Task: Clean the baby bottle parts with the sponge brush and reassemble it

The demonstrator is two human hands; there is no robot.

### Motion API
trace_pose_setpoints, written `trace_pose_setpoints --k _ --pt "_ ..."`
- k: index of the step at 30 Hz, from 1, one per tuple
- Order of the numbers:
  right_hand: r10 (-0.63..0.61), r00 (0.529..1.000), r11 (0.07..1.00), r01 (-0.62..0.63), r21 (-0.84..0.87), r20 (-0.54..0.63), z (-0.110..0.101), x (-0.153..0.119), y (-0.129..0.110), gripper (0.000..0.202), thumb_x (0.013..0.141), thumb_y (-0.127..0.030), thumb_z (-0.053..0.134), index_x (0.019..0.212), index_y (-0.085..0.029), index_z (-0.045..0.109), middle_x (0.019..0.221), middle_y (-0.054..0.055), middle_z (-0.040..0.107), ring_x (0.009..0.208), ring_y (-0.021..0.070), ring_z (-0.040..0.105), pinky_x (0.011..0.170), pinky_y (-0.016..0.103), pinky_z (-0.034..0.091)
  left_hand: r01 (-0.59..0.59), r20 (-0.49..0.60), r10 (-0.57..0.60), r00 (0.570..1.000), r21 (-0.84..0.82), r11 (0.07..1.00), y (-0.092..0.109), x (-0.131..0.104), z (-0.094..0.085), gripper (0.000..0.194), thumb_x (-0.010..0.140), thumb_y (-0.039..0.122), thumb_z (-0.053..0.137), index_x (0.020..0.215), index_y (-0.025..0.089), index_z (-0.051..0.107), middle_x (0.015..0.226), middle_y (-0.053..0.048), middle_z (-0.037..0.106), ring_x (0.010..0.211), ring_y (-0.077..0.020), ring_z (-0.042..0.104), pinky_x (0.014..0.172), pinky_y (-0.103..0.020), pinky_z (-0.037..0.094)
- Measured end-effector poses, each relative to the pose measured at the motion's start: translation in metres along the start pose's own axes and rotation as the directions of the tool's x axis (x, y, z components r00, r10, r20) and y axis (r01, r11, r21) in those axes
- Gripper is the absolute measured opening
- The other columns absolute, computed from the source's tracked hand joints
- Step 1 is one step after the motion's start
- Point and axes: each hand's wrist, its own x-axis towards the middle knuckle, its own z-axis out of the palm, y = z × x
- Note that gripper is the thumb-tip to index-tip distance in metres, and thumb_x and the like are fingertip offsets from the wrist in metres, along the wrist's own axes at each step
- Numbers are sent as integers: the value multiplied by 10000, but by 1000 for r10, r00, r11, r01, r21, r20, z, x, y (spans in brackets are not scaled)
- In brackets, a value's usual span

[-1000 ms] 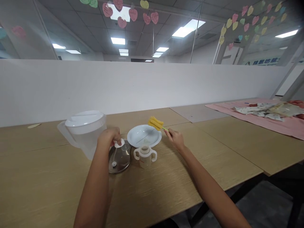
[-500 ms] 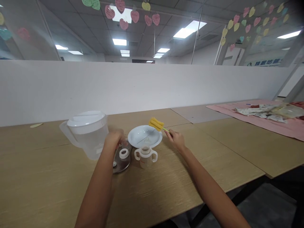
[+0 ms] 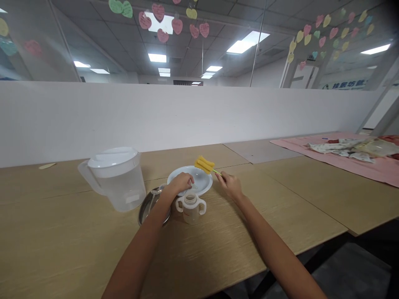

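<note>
My right hand [image 3: 230, 185] is closed around the thin green handle of a yellow sponge brush [image 3: 204, 164], whose head hangs over the right rim of a white bowl [image 3: 204, 181]. Reaching into the bowl from the left, my left hand [image 3: 182, 182] has its fingers drawn together by a small clear piece; what they grip is too small to make out. In front of the bowl an open baby bottle [image 3: 191, 212] with two white handles stands upright. A round metal tray [image 3: 141, 212] lies under my left forearm, holding a pale slender item [image 3: 152, 200]; my arm hides part of it.
A clear lidded pitcher [image 3: 120, 182] stands left of the tray. On the far right, a pink cloth [image 3: 293, 145] carries papers and plastic bags. A white partition [image 3: 187, 116] with glass above runs behind the table [image 3: 224, 245].
My left hand has moved right from above the metal tray into the white bowl. My right hand and the sponge brush have stayed nearly still.
</note>
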Motion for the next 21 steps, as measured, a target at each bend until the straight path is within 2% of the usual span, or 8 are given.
trace_pose_setpoints --k 3,7,9,12,16,21 --pt "-2 1000 1000 2 9 3 0 0 0 567 895 -546 209 592 -171 505 493 16 505 445 96 402 475 224 197 -21 -49 19 999 -44 999 -1 -4 -13 233 651 87 521 812 153 676 766 -52 680 757 -180 618 710 -256 457" --pt "-34 999 999 33 18 31 2 -1 1 555 899 -534 224 594 -170 512 508 20 522 462 95 418 484 222 208 -62 -110 47 993 -136 989 5 -13 -39 237 678 125 503 869 143 642 848 -49 681 769 -159 625 688 -239 474" --pt "-44 997 999 43 16 59 4 -1 1 558 900 -532 221 600 -172 524 515 23 532 466 97 423 485 224 208 -93 -135 59 989 -260 961 9 -19 -51 244 681 125 493 891 141 615 843 -39 680 764 -145 630 679 -231 485" --pt "-22 997 1000 21 10 70 6 -2 2 564 903 -533 207 618 -176 537 519 23 541 463 100 425 485 226 207 -124 -176 42 983 -487 865 17 -29 -65 208 680 139 515 873 131 593 753 -31 668 717 -143 631 647 -240 498" --pt "11 998 1000 -10 -3 57 5 0 2 579 902 -542 187 628 -174 541 524 29 546 461 103 429 483 226 203 -139 -237 6 972 -550 823 25 -37 -76 176 689 204 569 845 127 595 692 -29 646 679 -141 617 648 -255 500" --pt "24 997 999 -21 -41 79 5 0 1 600 895 -569 166 622 -176 528 526 31 548 453 105 425 479 231 185 -198 -295 28 955 -565 801 22 -35 -76 211 699 242 567 868 118 587 736 -45 640 691 -140 611 651 -251 499"
